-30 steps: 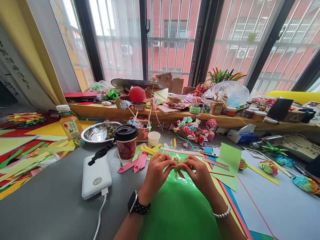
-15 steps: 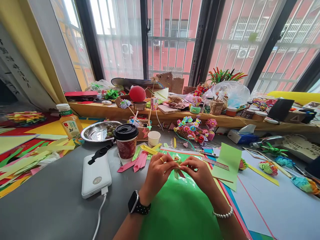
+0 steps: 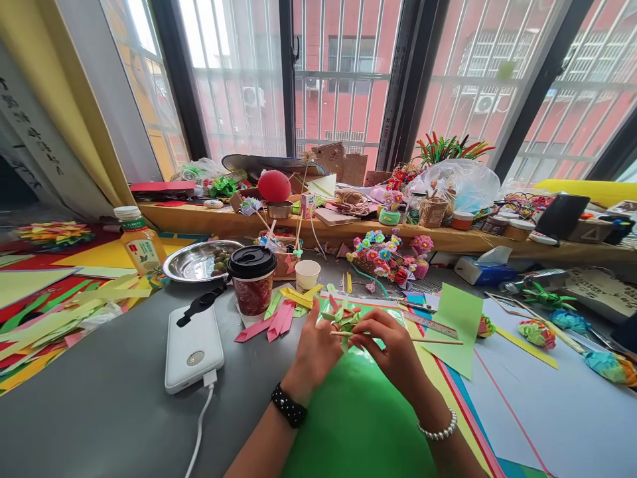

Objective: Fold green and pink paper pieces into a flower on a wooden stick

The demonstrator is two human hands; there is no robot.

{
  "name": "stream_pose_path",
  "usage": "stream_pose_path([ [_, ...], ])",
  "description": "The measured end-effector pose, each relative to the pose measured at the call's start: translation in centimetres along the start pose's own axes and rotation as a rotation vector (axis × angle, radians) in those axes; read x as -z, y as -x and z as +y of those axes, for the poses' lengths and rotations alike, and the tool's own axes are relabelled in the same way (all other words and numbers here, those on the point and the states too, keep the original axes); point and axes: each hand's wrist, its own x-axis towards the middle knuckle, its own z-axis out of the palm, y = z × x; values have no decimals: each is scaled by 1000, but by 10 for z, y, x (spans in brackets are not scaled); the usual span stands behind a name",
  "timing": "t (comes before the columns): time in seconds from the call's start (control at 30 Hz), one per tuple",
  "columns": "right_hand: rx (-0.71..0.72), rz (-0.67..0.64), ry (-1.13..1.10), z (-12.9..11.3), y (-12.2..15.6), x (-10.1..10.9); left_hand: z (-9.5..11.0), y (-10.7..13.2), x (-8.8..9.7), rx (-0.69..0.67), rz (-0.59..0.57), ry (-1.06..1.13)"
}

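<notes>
My left hand (image 3: 318, 348) is turned with its thumb up and cradles a folded green and pink paper flower (image 3: 346, 318), its fingers partly hidden behind it. My right hand (image 3: 388, 338) pinches a thin wooden stick (image 3: 438, 341), which lies level across the front of the flower. The stick's left tip is close to the left palm. Below both hands is a shiny green rounded surface (image 3: 358, 411). Left of the flower, pink folded paper strips (image 3: 281, 320) and yellow strips (image 3: 303, 296) lie on the grey table (image 3: 99, 411).
A lidded coffee cup (image 3: 252, 285), a paper cup (image 3: 307, 275) and a white power bank (image 3: 194, 348) with a cable stand left. Right are a light green sheet (image 3: 458, 325), a ruler (image 3: 432, 324) and crumpled paper flowers (image 3: 536, 333). A juice bottle (image 3: 142, 245) stands beside a metal plate (image 3: 179, 264).
My right hand has let go of the paper flower and taken up the wooden stick from the light green sheet. My left hand has rolled over, thumb up, keeping the flower.
</notes>
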Motion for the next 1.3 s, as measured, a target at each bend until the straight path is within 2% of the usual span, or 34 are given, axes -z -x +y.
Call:
stream_pose_path([
  [0.1,39,13,52,2,1,-2,0,3,0,28,-56,82],
  [0.3,71,34,140,3,-1,-5,-2,1,5,-13,-64,114],
  [0.43,54,54,158,3,-1,-8,-2,-1,6,0,-4,143],
  [0.53,64,59,143,3,0,-7,0,0,6,2,-44,161],
  [0.8,147,10,100,-2,-1,-5,9,4,8,68,-49,126],
  [1.03,146,25,135,-3,0,-3,2,0,10,37,-5,66],
  [1.3,125,35,169,-4,0,-3,-2,-2,7,15,-79,91],
])
